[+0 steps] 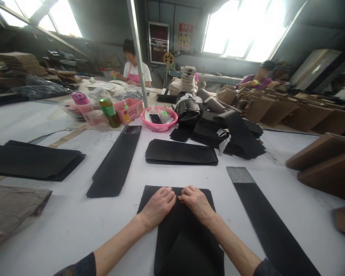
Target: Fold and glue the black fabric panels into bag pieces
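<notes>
A wide black sheet point(189, 249) lies in front of me on the white table, its lower part bulging up toward me. Both hands are at its far end. My left hand point(158, 205) has its fingers curled together on the sheet, thumb side toward the middle. Close beside it, my right hand point(197, 203) pinches the same sheet, with a small gap between the two hands. More black material point(146, 197) shows under and to the left of my left wrist. The undersides of my fingertips are hidden.
Black strip stacks lie ahead point(181, 152), left point(115, 165) and far left point(31, 159). A long black strip point(264, 207) lies right. Beyond are a pink basin point(158, 127), a pink box point(130, 113), a green bottle point(107, 111) and brown folded pieces point(327, 165). Two people sit farther back.
</notes>
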`<state>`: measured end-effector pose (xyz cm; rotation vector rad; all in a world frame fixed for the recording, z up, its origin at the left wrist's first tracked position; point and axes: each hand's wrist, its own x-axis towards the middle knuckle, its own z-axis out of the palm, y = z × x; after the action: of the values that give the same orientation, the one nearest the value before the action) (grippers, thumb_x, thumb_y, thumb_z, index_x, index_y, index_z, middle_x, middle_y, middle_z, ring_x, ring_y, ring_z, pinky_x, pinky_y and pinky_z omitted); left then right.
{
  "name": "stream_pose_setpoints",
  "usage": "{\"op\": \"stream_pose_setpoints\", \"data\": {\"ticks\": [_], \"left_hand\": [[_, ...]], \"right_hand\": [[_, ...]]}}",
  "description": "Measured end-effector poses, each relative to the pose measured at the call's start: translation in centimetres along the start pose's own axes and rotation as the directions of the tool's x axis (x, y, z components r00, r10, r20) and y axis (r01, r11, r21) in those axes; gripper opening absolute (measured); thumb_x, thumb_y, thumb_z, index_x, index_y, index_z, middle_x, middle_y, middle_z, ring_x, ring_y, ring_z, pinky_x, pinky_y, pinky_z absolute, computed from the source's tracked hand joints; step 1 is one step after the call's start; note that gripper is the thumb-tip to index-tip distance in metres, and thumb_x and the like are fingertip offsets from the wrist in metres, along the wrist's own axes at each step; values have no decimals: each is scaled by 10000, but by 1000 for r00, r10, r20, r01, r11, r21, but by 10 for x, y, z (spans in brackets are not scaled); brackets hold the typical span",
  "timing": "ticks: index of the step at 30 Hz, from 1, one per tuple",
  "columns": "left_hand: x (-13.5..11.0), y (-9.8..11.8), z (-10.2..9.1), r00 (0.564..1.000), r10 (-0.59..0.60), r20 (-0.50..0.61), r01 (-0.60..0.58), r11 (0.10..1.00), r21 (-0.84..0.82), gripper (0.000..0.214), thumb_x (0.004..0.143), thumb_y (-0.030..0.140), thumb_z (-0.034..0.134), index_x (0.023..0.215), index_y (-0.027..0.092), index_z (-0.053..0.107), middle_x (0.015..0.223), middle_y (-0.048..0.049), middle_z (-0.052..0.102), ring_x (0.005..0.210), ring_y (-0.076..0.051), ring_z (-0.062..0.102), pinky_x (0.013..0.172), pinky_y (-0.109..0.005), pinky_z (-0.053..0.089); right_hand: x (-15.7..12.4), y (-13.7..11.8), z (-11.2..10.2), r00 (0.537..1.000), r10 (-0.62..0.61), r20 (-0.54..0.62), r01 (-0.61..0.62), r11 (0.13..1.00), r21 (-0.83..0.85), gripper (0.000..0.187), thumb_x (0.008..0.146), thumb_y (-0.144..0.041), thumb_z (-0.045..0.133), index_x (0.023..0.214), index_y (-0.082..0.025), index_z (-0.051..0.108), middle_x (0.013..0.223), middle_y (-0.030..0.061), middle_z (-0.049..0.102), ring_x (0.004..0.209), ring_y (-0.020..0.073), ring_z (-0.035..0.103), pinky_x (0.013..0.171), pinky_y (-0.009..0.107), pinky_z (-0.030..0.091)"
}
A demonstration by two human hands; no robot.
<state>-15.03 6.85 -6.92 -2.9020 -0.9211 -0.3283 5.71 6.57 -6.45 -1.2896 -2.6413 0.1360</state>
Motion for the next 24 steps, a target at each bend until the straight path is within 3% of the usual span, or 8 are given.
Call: {"op": "stream_pose_setpoints", "data": {"ticks": [4,9,24], "left_hand": [[5,-3,-2,999,36,18,-37,999,25,171,927,117,491,1077,126,575,1036,-70,590,1076,-244,531,968,-387,424],[6,-1,-1,1000,20,24,-21,998,54,252,946,107,436,1178,117,534,1052,-83,586,1104,-253,523,982,-401,414],[6,-2,5,998,17,68,-21,998,64,348,946,99,418,1286,147,475,1077,-82,577,1081,-250,542,981,-409,436]], "right_hand": [[-1,-2,-4,1000,-28,7,28,999,-16,63,920,-220,554,915,-225,617,938,5,593,899,171,514,762,300,405],[0,-3,-9,999,-48,24,49,999,-14,82,932,-215,533,907,-210,612,940,16,595,900,168,515,760,294,409],[-3,20,-18,985,-168,49,167,986,17,152,958,-236,497,961,-214,648,932,10,627,882,155,523,777,294,395]]}}
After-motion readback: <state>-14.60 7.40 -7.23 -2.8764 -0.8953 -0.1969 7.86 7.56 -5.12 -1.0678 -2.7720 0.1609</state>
